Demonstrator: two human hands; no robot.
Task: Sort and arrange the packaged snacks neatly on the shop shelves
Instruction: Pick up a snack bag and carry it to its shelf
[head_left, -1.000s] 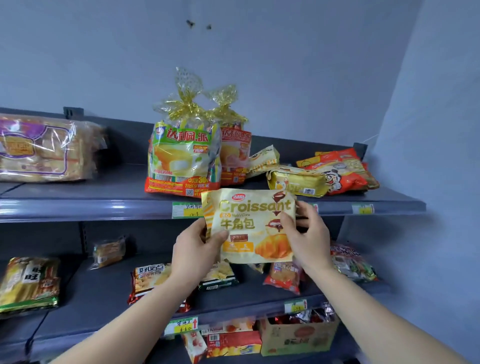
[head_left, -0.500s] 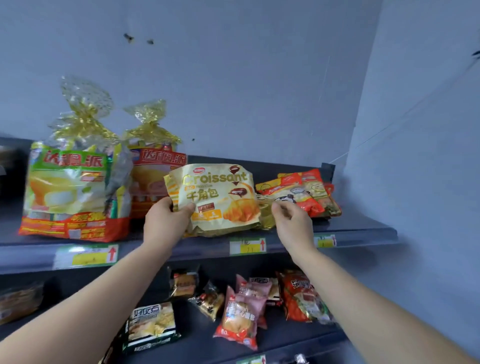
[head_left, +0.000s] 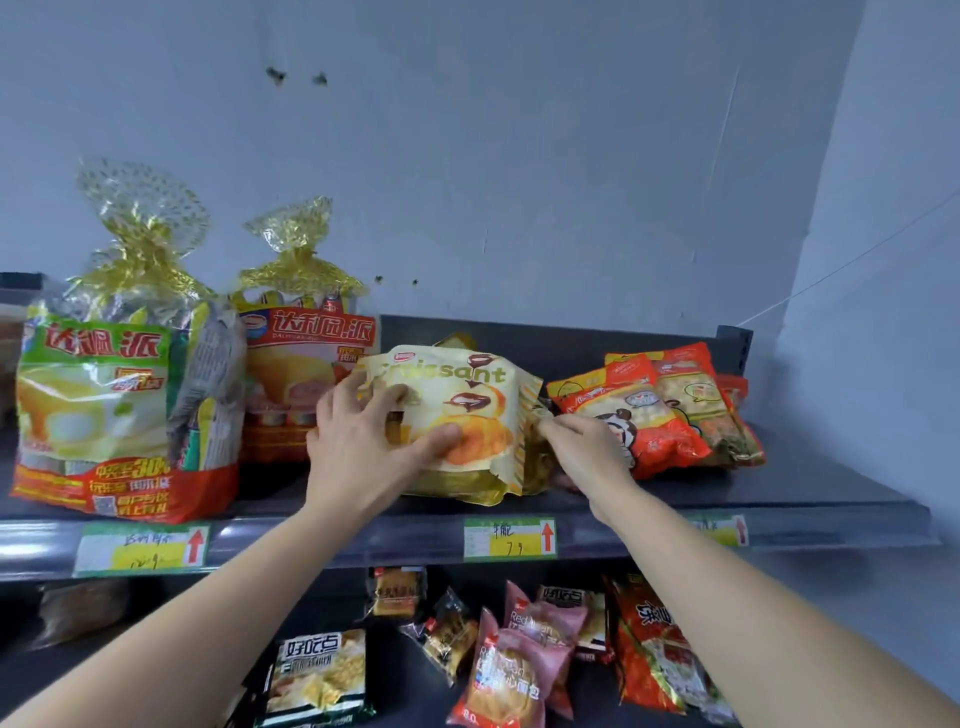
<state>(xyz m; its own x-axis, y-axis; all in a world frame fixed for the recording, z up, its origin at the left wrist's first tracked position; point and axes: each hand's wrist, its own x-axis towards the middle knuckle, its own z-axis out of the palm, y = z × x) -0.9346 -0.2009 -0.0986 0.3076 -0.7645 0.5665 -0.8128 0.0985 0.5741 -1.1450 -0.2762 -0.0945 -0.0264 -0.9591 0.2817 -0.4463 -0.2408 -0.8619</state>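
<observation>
1. Two pie bags (head_left: 104, 405) stand left on the top shelf (head_left: 779, 491), leaving a middle gap.
2. Croissant pack (head_left: 467, 415) leans there, above a price tag (head_left: 509, 538).
3. Left hand (head_left: 363, 447), fingers spread, presses it steady; right hand (head_left: 587, 452) pinches its right edge, probably squaring it.

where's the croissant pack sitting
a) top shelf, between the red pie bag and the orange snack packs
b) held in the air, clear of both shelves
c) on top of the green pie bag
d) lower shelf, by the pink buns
A: the croissant pack stands on the top shelf, with the red pie bag to its left and the orange snack packs to its right. The left hand rests on its front.
</observation>
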